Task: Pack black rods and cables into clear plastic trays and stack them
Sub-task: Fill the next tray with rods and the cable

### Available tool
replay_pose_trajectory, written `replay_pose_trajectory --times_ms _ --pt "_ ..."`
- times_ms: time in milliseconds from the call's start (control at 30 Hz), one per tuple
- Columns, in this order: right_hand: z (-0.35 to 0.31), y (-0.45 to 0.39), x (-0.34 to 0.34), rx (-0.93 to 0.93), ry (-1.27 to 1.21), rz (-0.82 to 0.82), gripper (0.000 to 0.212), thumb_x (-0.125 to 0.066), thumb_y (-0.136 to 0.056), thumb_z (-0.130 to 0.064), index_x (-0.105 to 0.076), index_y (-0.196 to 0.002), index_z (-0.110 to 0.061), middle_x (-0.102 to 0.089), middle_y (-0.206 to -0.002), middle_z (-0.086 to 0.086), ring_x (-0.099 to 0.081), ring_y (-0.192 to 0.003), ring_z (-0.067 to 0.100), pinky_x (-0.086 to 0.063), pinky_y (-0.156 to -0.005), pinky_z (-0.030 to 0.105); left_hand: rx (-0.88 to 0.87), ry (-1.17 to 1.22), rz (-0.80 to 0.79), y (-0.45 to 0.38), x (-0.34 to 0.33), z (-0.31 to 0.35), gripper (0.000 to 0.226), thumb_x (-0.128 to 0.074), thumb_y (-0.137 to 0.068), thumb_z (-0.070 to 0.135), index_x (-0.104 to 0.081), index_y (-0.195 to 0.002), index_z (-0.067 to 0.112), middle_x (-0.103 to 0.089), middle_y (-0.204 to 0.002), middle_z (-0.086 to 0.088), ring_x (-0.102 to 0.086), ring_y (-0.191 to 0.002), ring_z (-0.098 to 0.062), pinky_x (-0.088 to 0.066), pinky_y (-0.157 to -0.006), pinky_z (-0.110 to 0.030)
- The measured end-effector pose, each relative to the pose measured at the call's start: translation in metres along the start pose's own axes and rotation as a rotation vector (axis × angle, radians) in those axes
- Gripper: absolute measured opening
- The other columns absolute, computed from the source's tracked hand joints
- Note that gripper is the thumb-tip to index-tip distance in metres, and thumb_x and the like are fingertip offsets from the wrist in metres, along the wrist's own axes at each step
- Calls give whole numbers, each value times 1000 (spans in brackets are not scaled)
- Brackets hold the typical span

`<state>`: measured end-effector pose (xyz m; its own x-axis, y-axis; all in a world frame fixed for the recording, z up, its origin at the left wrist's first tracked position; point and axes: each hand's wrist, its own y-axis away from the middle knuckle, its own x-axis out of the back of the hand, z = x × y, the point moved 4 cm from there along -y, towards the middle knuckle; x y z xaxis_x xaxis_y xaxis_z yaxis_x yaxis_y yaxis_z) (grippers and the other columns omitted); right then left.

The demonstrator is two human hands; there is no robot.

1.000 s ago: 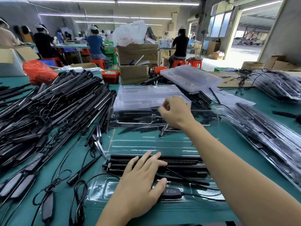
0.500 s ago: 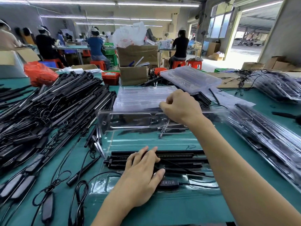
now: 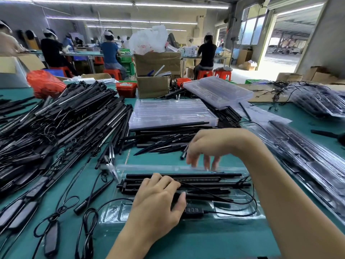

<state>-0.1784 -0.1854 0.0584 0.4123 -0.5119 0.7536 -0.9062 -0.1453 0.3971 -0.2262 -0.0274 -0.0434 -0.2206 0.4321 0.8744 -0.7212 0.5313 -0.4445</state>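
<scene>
A clear plastic tray (image 3: 115, 217) lies in front of me on the green table. It holds several black rods (image 3: 214, 179) and a cable with a small controller (image 3: 194, 210). My left hand (image 3: 158, 202) rests on the rods, thumb by the controller. My right hand (image 3: 211, 144) hovers over the tray's far side, its blurred fingers pointing down and touching the rim of a clear tray (image 3: 168, 167) laid over the rods. A stack of empty clear trays (image 3: 171, 113) sits behind, on loose black rods (image 3: 164, 139).
A big heap of black rods and cables (image 3: 65, 124) fills the left side. Packed trays (image 3: 308, 156) lie along the right. Further back are another tray stack (image 3: 218, 90), cardboard boxes (image 3: 153, 86) and a red bag (image 3: 44, 83). People work at far tables.
My right hand lifted a clear tray off the far stack, brought it toward me and lowered it over the packed tray, its fingers loosening. My left hand stayed on the rods.
</scene>
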Motion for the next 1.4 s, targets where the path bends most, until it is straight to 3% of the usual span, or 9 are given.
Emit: replay_pose_trajectory --times_ms 300,367,500,600,700,800,900,1100,1400 --pt "30 -25 -26 9 131 133 25 -48 -93 -15 -65 -76 -21 -62 -78 6 -50 -62 22 -39 -55 28 -239 -55 550 29 30 29 29 -65 -84 24 -65 -55 21 -69 -66 9 -63 -60 -14 -48 -48 -29" --pt "31 -28 -26 23 134 156 26 -49 -91 -15 -65 -73 -22 -62 -76 5 -49 -59 21 -39 -57 29 -283 -55 618 30 45 40 26 -68 -83 27 -62 -58 21 -65 -69 8 -54 -64 -18 -43 -58 -34" --pt "32 -27 -27 56 76 187 22 -51 -91 -15 -64 -73 -19 -61 -68 4 -48 -53 19 -39 -51 27 -71 -226 318 3 49 29 42 -63 -82 48 -73 -114 24 -69 -122 -1 -62 -115 -27 -41 -93 -42" --pt "34 -16 -22 115 -28 289 15 -54 -95 -18 -65 -85 -15 -71 -73 4 -58 -50 17 -49 -51 32 0 -222 168 -4 43 25 40 -48 -90 52 -77 -94 25 -75 -90 10 -72 -85 -16 -53 -74 -36" --pt "40 17 -1 278 -172 673 16 -61 -92 -19 -67 -78 -21 -71 -68 -2 -65 -54 12 -56 -59 34 6 -194 175 -7 43 22 41 -42 -94 52 -73 -82 27 -71 -78 13 -70 -74 -13 -54 -61 -33" --pt "75 72 16 415 -471 1376 14 -59 -84 -22 -69 -75 -24 -70 -68 -8 -66 -60 10 -51 -52 27 17 -220 185 -11 45 19 42 -41 -95 54 -69 -77 29 -68 -73 13 -66 -68 -14 -50 -59 -32" --pt "139 107 2 180 -800 1717 20 -51 -72 -22 -66 -70 -33 -67 -74 -5 -58 -65 15 -42 -59 37 32 -235 175 -15 44 19 42 -39 -97 55 -68 -79 29 -67 -73 13 -65 -68 -13 -50 -60 -32" --pt "179 72 -49 -199 -732 903 11 -59 -96 -18 -67 -91 -23 -69 -100 -3 -63 -88 17 -41 -64 30 48 -205 172 -18 43 19 36 -46 -95 54 -69 -81 30 -68 -75 13 -64 -68 -13 -49 -58 -30" --pt "165 63 -73 -212 -480 1073 48 -91 -63 -44 -55 -90 -27 -53 -109 3 -52 -107 22 -42 -85 36 30 -201 198 -15 39 16 40 -42 -95 56 -69 -79 30 -67 -74 14 -64 -67 -12 -47 -57 -29"
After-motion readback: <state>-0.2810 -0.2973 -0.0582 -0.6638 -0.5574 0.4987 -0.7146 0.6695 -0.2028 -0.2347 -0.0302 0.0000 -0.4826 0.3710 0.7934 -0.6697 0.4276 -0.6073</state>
